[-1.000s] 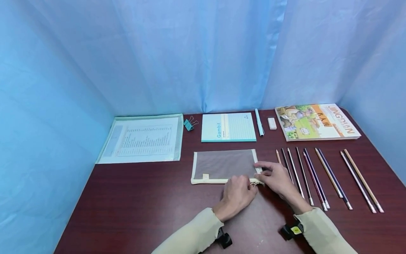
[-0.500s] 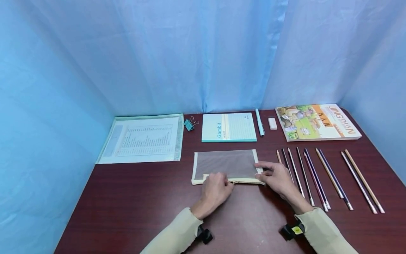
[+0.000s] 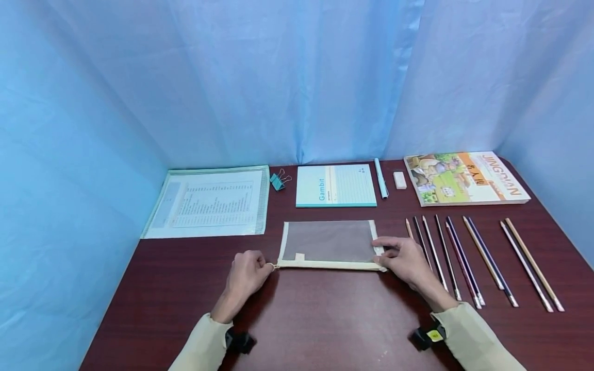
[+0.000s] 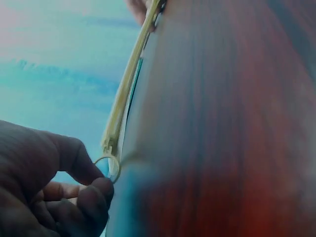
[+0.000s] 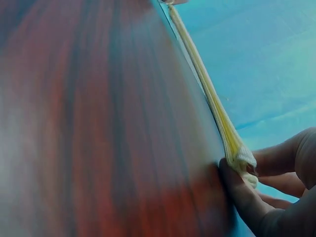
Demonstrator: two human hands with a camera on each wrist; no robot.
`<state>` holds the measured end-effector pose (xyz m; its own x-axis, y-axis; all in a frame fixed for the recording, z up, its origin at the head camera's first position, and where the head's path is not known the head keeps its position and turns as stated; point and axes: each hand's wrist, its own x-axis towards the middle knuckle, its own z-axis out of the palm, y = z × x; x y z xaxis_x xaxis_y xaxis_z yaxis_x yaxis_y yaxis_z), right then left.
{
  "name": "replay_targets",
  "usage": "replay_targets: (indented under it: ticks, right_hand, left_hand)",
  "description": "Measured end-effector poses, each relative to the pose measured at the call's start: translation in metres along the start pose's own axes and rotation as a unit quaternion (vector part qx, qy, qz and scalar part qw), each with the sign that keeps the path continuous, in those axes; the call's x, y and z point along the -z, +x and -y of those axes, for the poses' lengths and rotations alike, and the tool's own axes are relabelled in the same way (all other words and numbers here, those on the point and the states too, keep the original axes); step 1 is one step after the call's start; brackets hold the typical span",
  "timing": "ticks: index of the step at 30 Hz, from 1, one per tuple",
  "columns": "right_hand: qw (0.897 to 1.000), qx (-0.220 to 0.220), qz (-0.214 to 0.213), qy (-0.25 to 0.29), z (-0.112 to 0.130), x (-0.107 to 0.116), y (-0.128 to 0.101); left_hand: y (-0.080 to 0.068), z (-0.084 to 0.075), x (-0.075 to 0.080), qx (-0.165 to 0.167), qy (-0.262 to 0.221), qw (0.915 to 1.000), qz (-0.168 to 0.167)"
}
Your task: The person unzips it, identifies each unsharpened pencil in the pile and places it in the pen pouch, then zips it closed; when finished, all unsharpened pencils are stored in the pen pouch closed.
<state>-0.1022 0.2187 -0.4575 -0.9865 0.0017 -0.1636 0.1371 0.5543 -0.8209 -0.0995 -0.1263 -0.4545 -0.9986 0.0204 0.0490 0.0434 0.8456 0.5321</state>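
Note:
A mesh zipper pouch (image 3: 329, 241) with cream edging lies flat in the middle of the table, its zipper along the near side. My left hand (image 3: 247, 273) pinches the ring pull (image 4: 114, 168) of the zipper between thumb and forefinger, just beyond the pouch's left corner. At the opposite end, my right hand (image 3: 405, 260) grips the near right corner, thumb below and fingers above. In the right wrist view the zipper edge (image 5: 217, 106) looks parted near that corner.
Several pencils (image 3: 457, 260) lie right of my right hand. Behind the pouch are a notebook (image 3: 336, 185), a pen (image 3: 381, 178), an eraser (image 3: 399, 180) and a binder clip (image 3: 279, 180). A document sleeve (image 3: 206, 203) lies back left, a book (image 3: 466, 178) back right.
My left hand has slid leftward along the zipper with the pull, from near the right corner to past the left end. The zipper has come open. My right hand has stayed at its corner.

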Motion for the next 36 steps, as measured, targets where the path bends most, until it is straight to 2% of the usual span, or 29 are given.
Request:
replay_targets:
  ticks: [3,7,13,16,18,21,24,26,28,30,32,36]
  right_hand:
    - [1.0,0.0,0.006,0.006,0.001,0.0,0.0]
    - [1.0,-0.005,0.009,0.007,0.002,0.002,0.0]
    - [1.0,-0.011,0.018,0.015,0.002,0.001,0.001]
    - [1.0,-0.012,0.018,0.017,0.002,0.001,0.001]
    - [1.0,-0.012,0.014,0.012,0.002,0.001,0.001]
    - [1.0,-0.01,0.012,0.011,0.002,0.001,0.001]
    - [1.0,-0.009,0.014,0.017,0.001,-0.001,0.001]
    - [1.0,-0.011,0.015,0.023,0.0,-0.002,0.0]
    - [0.999,-0.014,0.014,0.027,0.0,-0.002,0.0]
    - [0.999,-0.015,0.014,0.029,0.0,-0.002,0.0]
    - [0.999,-0.015,0.017,0.032,0.0,-0.002,0.0]
    - [0.999,-0.011,0.021,0.032,0.001,0.0,0.0]
  left_hand:
    - [0.001,0.008,0.003,-0.004,-0.014,0.9997,0.019]
    - [0.002,0.011,0.005,-0.019,-0.025,0.9989,0.034]
    - [0.002,0.008,0.019,-0.038,-0.012,0.9941,0.101]
    - [0.001,0.001,0.029,-0.076,0.013,0.991,0.109]
    - [0.001,-0.005,0.032,-0.12,0.031,0.9874,0.099]
    - [0.003,-0.016,0.03,-0.215,0.063,0.9718,0.074]
    - [0.007,-0.026,0.022,-0.303,0.109,0.9441,0.07]
    - [0.01,-0.033,0.014,-0.345,0.143,0.9244,0.075]
    - [0.014,-0.039,0.006,-0.366,0.176,0.9099,0.083]
    - [0.016,-0.043,0.0,-0.374,0.203,0.9008,0.086]
    - [0.017,-0.046,-0.004,-0.375,0.221,0.8964,0.084]
    - [0.02,-0.05,-0.008,-0.374,0.233,0.8941,0.081]
